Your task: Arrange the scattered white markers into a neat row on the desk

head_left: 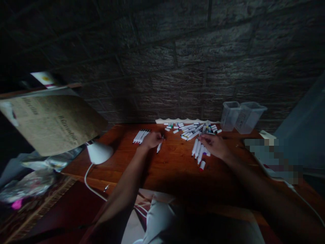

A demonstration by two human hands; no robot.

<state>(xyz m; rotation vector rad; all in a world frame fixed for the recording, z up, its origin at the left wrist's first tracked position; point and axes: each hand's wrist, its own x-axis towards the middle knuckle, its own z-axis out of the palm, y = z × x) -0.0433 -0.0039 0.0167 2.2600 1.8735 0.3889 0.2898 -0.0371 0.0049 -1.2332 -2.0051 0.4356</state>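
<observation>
My left hand [153, 139] is closed in a pinch on the upper end of a white marker [159, 147], which slants down toward the table. Just left of that hand lies a neat row of white markers [138, 136] with dark upper ends and red lower ends. My right hand [214, 145] has its fingertips pinched at the upper ends of several white markers [197, 150] lying side by side; exactly which one it grips is partly hidden. A loose cap with a red end [202, 165] rests below them. Behind the hands, white markers [189, 130] and caps are heaped.
Two clear plastic containers [250, 117] stand at the back right against the dark brick wall [177, 67]. A lamp with a paper-like shade [56, 118] occupies the left of the wooden table [172, 173]. A blurred flat object [274, 159] with a cable lies at right.
</observation>
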